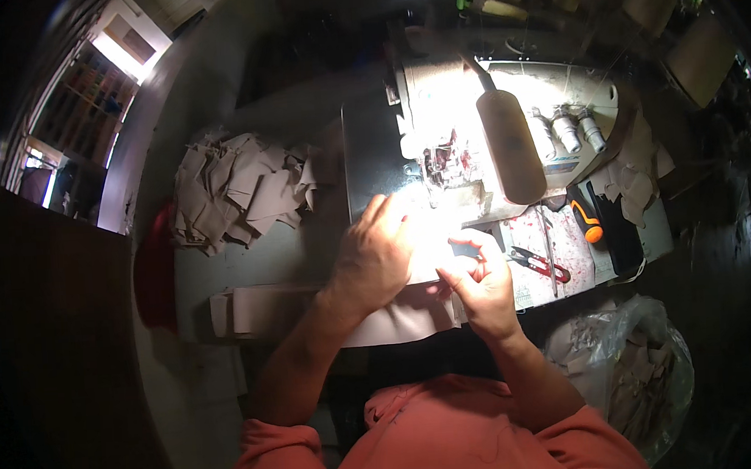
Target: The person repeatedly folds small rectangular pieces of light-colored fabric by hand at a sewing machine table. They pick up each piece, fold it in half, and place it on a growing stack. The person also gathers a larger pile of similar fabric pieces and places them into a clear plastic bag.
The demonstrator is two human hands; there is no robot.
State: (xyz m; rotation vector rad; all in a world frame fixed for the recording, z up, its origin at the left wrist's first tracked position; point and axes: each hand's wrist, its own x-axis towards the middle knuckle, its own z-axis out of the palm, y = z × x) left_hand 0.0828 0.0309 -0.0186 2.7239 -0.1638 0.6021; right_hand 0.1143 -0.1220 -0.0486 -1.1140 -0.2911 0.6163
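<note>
A beige fabric piece (424, 264), washed out by the lamp's glare, lies between my hands in front of a sewing machine (466, 174). My left hand (375, 260) is on its left side, back upward, fingers bent over the cloth; glare hides some of the fingertips. On the right, my right hand (482, 288) pinches the cloth's edge between thumb and forefinger, with the other fingers curled. Longer beige fabric (389, 323) hangs over the table's front edge below my hands. The needle area is hard to make out in the bright light.
A heap of cut beige fabric pieces (242, 190) lies at the left. Right of my hands are red-handled thread snips (543, 264), a thin metal tool (549, 247), an orange-and-black tool (589, 223) and a dark phone-like slab (617, 234). A clear plastic bag (667, 364) holds scraps.
</note>
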